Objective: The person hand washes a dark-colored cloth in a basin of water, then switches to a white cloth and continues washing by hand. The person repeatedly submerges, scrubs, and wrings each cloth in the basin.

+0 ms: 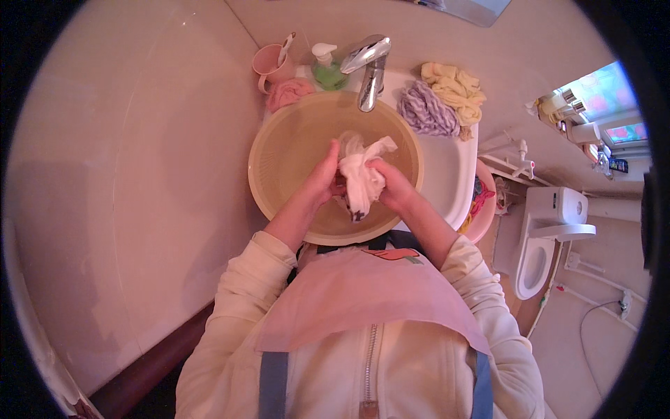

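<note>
Between my two hands is a wet, bunched white cloth [361,173] with a small dark patch at its lower end. My right hand [390,180] grips its right side, thumb on top. On the other side my left hand [327,175] holds it, thumb pointing up and the other fingers partly hidden beneath. Both hands are over a yellowish plastic basin [256,167], which seems to hold water. The basin rests on a white washbasin [450,178], under a chrome faucet [370,78].
Behind the basin stand a pink mug [269,63] with a toothbrush and a green soap pump bottle [328,70]. A pink cloth [290,93], a purple cloth [426,110] and a yellow cloth [455,91] lie around the rim. Lower right are a pink tub [487,209] and a toilet [539,256].
</note>
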The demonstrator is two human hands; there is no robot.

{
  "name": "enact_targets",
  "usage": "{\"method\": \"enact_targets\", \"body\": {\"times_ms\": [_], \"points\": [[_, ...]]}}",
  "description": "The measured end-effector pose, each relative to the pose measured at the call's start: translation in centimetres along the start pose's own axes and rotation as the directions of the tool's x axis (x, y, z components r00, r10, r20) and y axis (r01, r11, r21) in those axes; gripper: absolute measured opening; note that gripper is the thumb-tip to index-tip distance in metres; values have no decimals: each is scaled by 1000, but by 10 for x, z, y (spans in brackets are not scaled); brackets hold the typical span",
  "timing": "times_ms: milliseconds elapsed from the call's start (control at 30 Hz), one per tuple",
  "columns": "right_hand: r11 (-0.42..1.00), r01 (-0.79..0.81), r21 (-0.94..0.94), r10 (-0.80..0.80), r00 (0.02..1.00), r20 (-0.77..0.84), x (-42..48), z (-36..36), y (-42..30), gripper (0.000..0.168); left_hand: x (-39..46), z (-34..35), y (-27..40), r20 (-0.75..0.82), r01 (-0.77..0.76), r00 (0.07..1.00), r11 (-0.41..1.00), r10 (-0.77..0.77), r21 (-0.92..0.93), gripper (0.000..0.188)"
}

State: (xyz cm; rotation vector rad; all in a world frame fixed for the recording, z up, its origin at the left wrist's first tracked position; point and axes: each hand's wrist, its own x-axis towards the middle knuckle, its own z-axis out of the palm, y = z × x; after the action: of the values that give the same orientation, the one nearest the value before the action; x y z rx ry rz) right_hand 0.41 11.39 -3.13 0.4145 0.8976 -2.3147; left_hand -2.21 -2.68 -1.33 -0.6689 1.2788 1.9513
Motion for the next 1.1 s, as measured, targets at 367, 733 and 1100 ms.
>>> {"method": "enact_targets", "body": {"times_ms": [367, 733, 1100], "points": [[979, 178, 103, -147, 955, -256, 7, -4, 2, 37, 13, -9, 8, -198, -590, 669, 673, 717, 445, 24], [965, 150, 213, -130, 986, -107, 4, 37, 17, 36, 7, 12, 1, 24, -386, 651, 303, 759, 871, 16], [952, 169, 253, -142, 982, -124, 2, 35, 17, 37, 26, 2, -5, 92, -280, 644, 122, 760, 952, 16]]}}
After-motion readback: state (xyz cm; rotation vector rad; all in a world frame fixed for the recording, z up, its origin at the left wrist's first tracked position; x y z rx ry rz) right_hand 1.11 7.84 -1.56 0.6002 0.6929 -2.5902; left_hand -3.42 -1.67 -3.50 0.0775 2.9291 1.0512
